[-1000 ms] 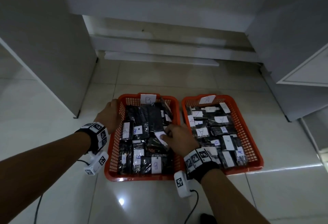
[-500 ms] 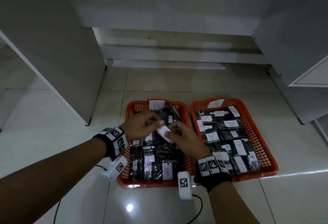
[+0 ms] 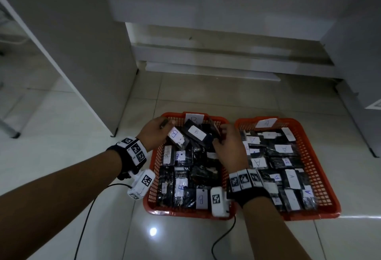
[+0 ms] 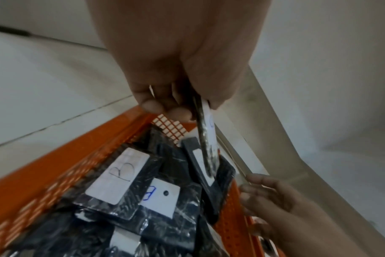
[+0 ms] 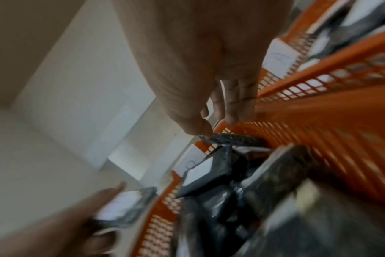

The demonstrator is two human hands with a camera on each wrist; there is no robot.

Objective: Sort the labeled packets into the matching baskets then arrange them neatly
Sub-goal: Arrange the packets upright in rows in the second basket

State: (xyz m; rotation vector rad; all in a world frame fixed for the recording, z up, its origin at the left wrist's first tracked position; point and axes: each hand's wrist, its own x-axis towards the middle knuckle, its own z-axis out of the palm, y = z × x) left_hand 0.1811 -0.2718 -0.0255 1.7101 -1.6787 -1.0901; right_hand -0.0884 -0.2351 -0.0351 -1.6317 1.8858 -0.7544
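Two orange baskets stand side by side on the floor. The left basket [image 3: 185, 213] carries a B card [image 3: 193, 118] and the right basket [image 3: 309, 216] an A card [image 3: 266, 122]. Both hold several black packets with white labels. My left hand [image 3: 154, 134] hovers over the B basket's far left corner and pinches a B-labelled packet [image 3: 175, 135] by its top edge; in the left wrist view that packet [image 4: 205, 139] hangs edge-on. My right hand [image 3: 228, 146] reaches into the far right of the B basket, its fingertips [image 5: 231, 118] above a dark packet [image 5: 233, 138] leaning by the wall.
A grey cabinet panel [image 3: 82, 53] stands close on the left and another cabinet [image 3: 360, 53] on the right. A low ledge [image 3: 206, 70] runs behind the baskets. Black cables [image 3: 222, 237] trail over the glossy tiles near me.
Both hands were together on one B packet over the basket. Now my left hand holds it alone further left, and my right hand has let go and shifted right.
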